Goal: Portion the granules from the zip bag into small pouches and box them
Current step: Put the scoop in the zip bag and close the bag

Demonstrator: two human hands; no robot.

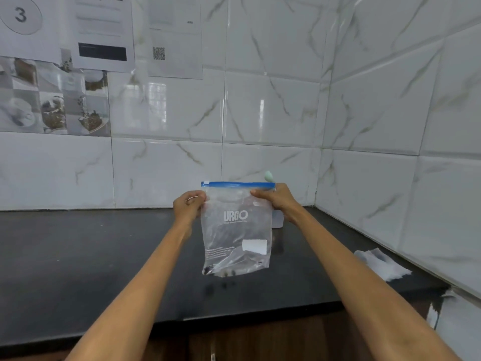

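Note:
A clear zip bag (235,230) with a blue zip strip and white "URGO" lettering hangs upright in the air above the black counter (78,256). My left hand (188,206) pinches its upper left edge just below the zip. My right hand (276,200) grips the upper right edge. A few dark granules show in the bag's lower left corner; the bag looks nearly empty. A small pile of clear pouches (382,264) lies on the counter at the right. Behind the bag a white container (277,221) with a pale green piece (269,175) above it is mostly hidden.
White marble-look tiles form the back wall and the right wall, meeting in a corner at the right. Printed sheets (101,32) and photo tiles hang on the wall at upper left. The counter's front edge runs below my forearms.

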